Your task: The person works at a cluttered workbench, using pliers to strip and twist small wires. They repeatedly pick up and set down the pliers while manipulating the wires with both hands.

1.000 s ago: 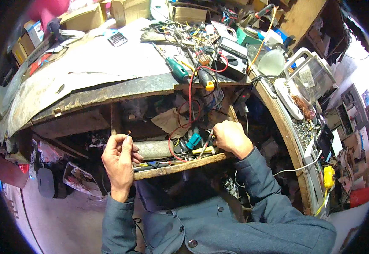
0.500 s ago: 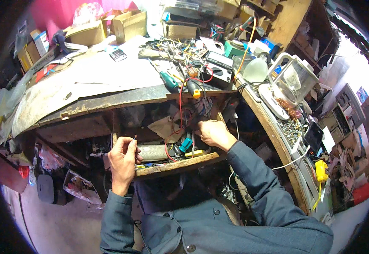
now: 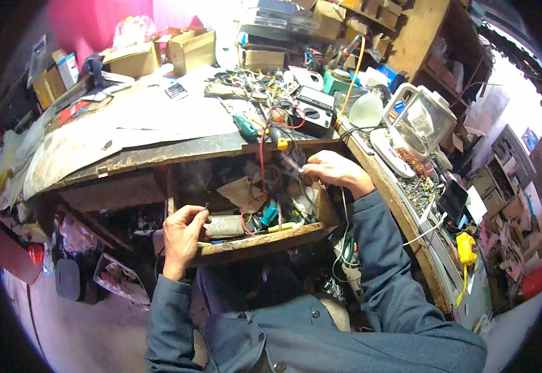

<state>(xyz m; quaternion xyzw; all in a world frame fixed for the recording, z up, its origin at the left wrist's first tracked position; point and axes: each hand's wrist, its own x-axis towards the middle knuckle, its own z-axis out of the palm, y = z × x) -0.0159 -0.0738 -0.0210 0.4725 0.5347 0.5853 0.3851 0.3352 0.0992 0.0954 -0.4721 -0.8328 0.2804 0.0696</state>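
My left hand (image 3: 184,239) is at the left end of an open drawer (image 3: 258,242), thumb and finger pinched on a tiny thin piece, possibly a wire end. My right hand (image 3: 339,171) is raised over the drawer's right side, just below the bench edge, fingers closed on a slim metallic tool (image 3: 292,163), blurred. The drawer holds a grey cylinder (image 3: 224,225), a teal plastic piece (image 3: 269,214), a yellow-handled item (image 3: 286,227) and loose tools. A red wire (image 3: 262,165) hangs into it from the bench. Above, a green-handled tool (image 3: 245,127) lies near a multimeter (image 3: 314,112).
The paper-covered bench (image 3: 153,118) carries cartons (image 3: 190,48) and tangled wires (image 3: 252,84). A right side bench (image 3: 429,261) holds a clear plastic appliance (image 3: 423,121), small metal parts and a yellow object (image 3: 466,248). A bin (image 3: 122,280) stands on the floor at lower left.
My right hand has come up out of the drawer toward the bench edge with the slim tool. My left hand stays pinched, slightly lower in view. The camera view has shifted a little.
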